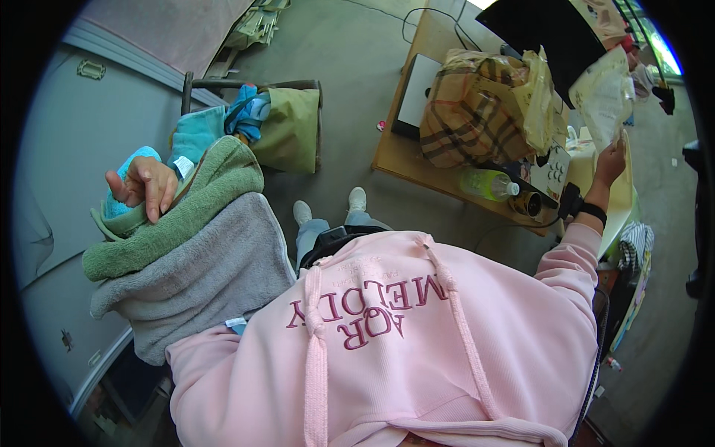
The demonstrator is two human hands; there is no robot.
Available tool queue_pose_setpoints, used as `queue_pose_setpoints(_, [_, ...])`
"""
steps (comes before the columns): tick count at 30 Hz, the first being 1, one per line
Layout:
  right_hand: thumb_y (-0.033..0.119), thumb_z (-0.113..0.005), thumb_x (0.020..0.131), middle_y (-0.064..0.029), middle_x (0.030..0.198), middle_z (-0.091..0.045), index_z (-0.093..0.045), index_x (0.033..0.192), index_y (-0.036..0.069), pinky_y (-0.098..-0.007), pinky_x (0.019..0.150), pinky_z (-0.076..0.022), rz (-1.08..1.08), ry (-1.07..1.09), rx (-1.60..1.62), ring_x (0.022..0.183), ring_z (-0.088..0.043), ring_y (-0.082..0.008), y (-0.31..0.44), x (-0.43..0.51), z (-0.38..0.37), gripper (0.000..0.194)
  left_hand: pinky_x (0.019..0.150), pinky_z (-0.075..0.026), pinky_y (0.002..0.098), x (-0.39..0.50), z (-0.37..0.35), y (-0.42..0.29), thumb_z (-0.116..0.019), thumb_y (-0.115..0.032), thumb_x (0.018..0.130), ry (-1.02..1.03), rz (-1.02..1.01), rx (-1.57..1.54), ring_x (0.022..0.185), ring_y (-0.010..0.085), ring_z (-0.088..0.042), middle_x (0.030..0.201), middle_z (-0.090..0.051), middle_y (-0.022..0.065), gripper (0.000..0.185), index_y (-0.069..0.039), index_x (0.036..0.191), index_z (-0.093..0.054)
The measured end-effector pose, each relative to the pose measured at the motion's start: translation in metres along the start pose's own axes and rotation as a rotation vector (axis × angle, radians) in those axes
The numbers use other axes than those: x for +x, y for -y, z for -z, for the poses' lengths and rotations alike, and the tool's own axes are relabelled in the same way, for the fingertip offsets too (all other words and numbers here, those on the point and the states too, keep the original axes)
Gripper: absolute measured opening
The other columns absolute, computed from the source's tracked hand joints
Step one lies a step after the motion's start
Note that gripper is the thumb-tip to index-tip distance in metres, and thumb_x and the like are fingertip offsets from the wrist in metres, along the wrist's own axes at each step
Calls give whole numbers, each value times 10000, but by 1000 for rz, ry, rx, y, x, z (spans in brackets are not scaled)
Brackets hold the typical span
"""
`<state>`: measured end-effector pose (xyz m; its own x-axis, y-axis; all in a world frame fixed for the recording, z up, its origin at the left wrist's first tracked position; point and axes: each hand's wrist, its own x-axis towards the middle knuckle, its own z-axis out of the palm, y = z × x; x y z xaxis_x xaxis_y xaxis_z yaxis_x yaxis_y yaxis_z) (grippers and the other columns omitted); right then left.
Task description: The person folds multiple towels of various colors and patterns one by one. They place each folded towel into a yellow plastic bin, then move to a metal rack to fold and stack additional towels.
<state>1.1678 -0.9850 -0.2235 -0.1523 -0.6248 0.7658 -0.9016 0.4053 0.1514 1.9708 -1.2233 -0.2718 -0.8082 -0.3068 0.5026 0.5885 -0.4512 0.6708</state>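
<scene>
Over my left forearm hang several towels: a grey towel (195,274), a green towel (179,215) and a blue towel (116,209). From among their folds shows my left hand (146,184), fingers apart and nothing gripped between them. My right hand (611,159) reaches out to the right and pinches the lower end of a translucent plastic bag (603,98) bearing print. Beneath that arm is a cream-coloured container (621,193), partly hidden. A black band (592,213) with a small device is on my right wrist.
On the wooden table (402,153) stand a plaid bag (475,112), a green-labelled bottle (485,184), a cup (526,204) and a black monitor (542,39). A chair (215,84) carries blue cloths (247,114) and an olive cloth (290,128). A grey cabinet (134,89) flanks my left.
</scene>
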Motion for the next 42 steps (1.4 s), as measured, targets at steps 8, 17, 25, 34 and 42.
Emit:
queue_pose_setpoints(8, [273,-603,843,-94,1280,-477,-416,1306,15,-313,1013,-284,-565,1197,759,1190,-422,-197,64,-62,-47,562,676,-496,230,-120,52,29,-291,-584,900,-195,-250,-80,562,113,-574,654,-623,83,696,17,1213,-449])
queue_pose_setpoints(17, [391,-569,856,-74,1185,-545,-492,1239,17,-276,941,-318,-776,1105,554,1143,-454,-175,108,-18,-19,541,809,-488,337,-184,100,4,-316,-559,899,-183,-397,-202,872,212,-584,925,-638,95,682,-9,1295,-383])
queue_pose_setpoints(25, [145,-597,863,-86,1122,-576,-533,1169,-6,-254,887,-421,-409,826,856,1029,-541,-137,263,26,-14,347,812,-487,337,-177,89,-4,-324,-539,897,-477,-436,-200,876,212,-584,934,-635,97,663,-7,1287,-390])
queue_pose_setpoints(34, [278,-752,639,-150,1358,-359,-365,1310,88,-414,1002,-329,874,864,1387,1216,-375,-355,661,-74,106,798,815,-486,337,-148,35,75,-333,-517,895,-1019,-216,-203,879,213,-585,943,-632,100,643,-5,1277,-398])
queue_pose_setpoints(42, [48,-484,865,-90,946,-648,-505,1082,2,-278,771,-494,138,1528,1745,938,-603,-161,698,-46,69,223,818,-485,337,-155,30,68,-341,-497,893,-1109,-133,-143,883,214,-585,952,-630,102,624,-3,1269,-406])
